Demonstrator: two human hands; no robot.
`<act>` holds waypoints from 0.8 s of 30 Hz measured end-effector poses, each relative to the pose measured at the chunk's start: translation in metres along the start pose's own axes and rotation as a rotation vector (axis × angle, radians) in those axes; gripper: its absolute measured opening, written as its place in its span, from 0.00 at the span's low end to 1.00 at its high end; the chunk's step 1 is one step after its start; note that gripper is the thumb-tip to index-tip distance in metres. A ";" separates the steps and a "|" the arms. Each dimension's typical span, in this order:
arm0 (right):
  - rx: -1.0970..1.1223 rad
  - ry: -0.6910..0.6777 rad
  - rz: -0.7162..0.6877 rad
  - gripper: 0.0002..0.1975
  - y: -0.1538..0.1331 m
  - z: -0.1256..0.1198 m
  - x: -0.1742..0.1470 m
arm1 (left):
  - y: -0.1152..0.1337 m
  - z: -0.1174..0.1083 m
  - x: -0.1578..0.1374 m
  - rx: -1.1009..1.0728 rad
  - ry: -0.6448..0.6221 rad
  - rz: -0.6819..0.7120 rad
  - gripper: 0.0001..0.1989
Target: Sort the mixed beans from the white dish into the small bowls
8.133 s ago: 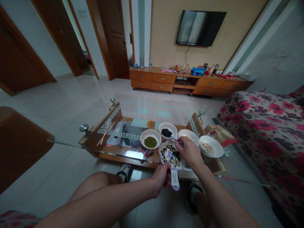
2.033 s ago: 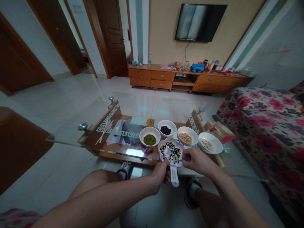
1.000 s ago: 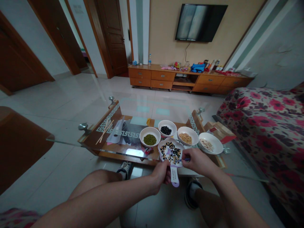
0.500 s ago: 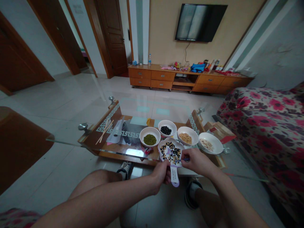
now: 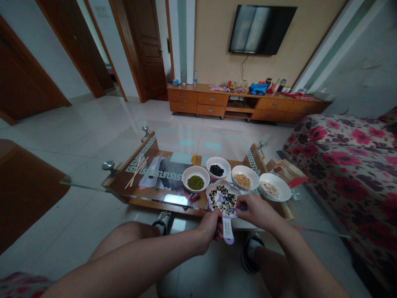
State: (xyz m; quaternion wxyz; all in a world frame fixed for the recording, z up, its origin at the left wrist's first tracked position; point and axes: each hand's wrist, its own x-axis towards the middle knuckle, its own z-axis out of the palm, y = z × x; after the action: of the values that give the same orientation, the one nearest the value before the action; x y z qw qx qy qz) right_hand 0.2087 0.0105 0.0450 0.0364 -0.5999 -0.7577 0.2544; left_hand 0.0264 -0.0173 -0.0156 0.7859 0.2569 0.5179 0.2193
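My left hand [image 5: 212, 227] is closed on a white and purple hand fan [image 5: 228, 229], near where its handle meets the head. Black, yellowish and a few other beans lie spread over the face of the fan, around a purple printed shape. My right hand [image 5: 252, 211] pinches a thin, dark bluish stick-like tool [image 5: 242, 208]; its tip reaches over the fan's lower right part, among the beans. Just beyond the fan stand a bowl of green beans [image 5: 196, 182], a bowl of black beans [image 5: 216, 170] and a bowl of yellow beans [image 5: 242, 180].
A fourth white bowl [image 5: 281, 192] with pale pieces stands at the right. The glass table [image 5: 124, 191] carries wooden chopsticks [image 5: 135, 174] on the left, and a small red packet [image 5: 194, 197] shows near the green beans. A paper bag [image 5: 290, 171] is beside the flowered sofa [image 5: 341, 145].
My right hand and the thin tool have shifted very slightly left over the fan. My left hand, the fan and the bowls look unchanged.
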 end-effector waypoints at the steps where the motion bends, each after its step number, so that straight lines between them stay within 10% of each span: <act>1: -0.001 -0.002 0.004 0.04 0.000 0.000 0.000 | 0.000 0.000 0.000 0.000 -0.001 -0.001 0.18; 24: 0.039 0.220 -0.054 0.09 -0.012 -0.007 0.004 | 0.002 0.002 -0.002 -0.001 0.003 -0.011 0.16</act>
State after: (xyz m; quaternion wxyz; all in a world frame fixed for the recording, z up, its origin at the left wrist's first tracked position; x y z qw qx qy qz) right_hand 0.1995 0.0146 0.0548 0.1378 -0.6028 -0.7599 0.2005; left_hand 0.0272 -0.0169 -0.0126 0.7863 0.2534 0.5206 0.2155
